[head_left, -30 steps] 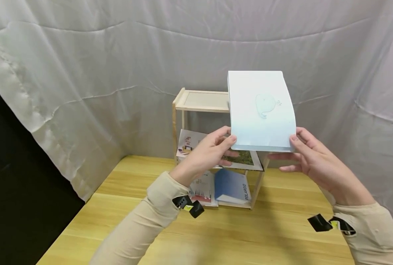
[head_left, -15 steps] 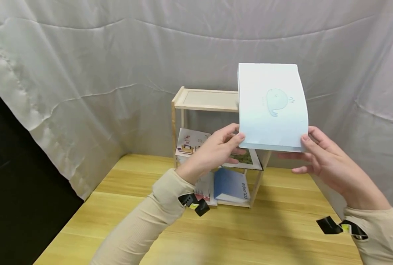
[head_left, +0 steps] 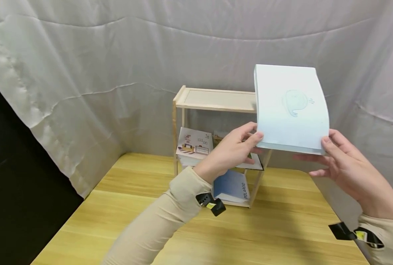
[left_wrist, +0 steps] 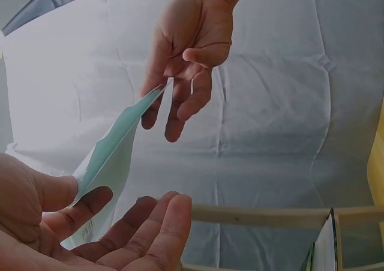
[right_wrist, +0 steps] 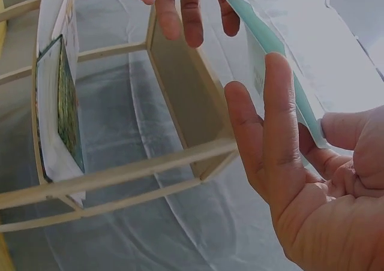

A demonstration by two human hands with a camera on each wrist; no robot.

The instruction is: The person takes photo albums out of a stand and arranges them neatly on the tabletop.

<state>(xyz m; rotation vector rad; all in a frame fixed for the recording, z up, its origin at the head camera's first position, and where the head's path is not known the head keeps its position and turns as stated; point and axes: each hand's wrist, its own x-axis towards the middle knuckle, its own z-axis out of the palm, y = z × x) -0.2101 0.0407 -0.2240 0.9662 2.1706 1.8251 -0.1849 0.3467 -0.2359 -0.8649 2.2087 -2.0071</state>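
Observation:
A thin pale-blue and white booklet (head_left: pixel 290 110) with a small whale drawing on its cover is up in the air, right of the shelf's middle in the head view. My left hand (head_left: pixel 231 151) pinches its near left corner between thumb and index finger. At the near right corner my right hand (head_left: pixel 348 169) pinches it the same way. The other fingers of both hands spread loosely below. In the left wrist view the booklet (left_wrist: pixel 114 148) is seen edge-on with a teal inner side. The right wrist view also shows the booklet (right_wrist: pixel 258 31) edge-on between the hands.
A small wooden shelf (head_left: pixel 219 99) stands on the wooden table (head_left: pixel 123 228). Its middle tier bears an illustrated white book (head_left: pixel 194 141) and another book, partly hidden by my left hand. A blue book lettered POLAROID (head_left: pixel 232 186) leans below. Grey curtain (head_left: pixel 150 51) hangs behind.
Both hands have carried the booklet to the right, clear of most of the shelf's top. More of the illustrated book on the middle tier shows; the lower left book is now hidden by my arm.

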